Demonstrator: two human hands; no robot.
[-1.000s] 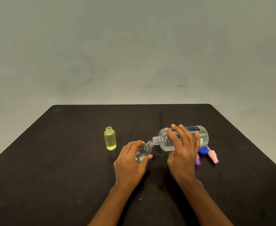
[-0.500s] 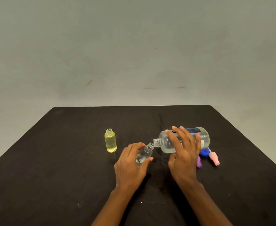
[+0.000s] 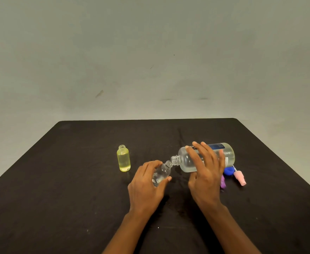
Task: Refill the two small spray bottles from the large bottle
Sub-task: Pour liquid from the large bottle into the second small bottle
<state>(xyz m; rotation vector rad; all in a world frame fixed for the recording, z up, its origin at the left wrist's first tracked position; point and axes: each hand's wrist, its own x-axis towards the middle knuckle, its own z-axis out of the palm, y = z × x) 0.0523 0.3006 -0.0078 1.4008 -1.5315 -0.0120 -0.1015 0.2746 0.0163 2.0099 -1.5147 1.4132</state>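
Large clear plastic bottle [image 3: 186, 162] w/ a blue label, uncapped & part-full of clear liquid, is held nearly horizontal, neck pointing left, w/ the right hand [image 3: 205, 173] gripping it from above. Its mouth sits right at the open mouth of a small clear round bottle [image 3: 162, 174], tilted neck-up toward the right w/ a little clear liquid at the bottom, held in the left hand [image 3: 145, 187]. Small yellow see-through bottle [image 3: 123, 160] stands upright, uncapped, mostly full, further left & apart from both.

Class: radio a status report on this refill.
Left hand holds small clear bottle, tilted. Right hand grips large bottle, tipped, necks close. Yellow bottle uncapped, apart. Caps beside right hand.
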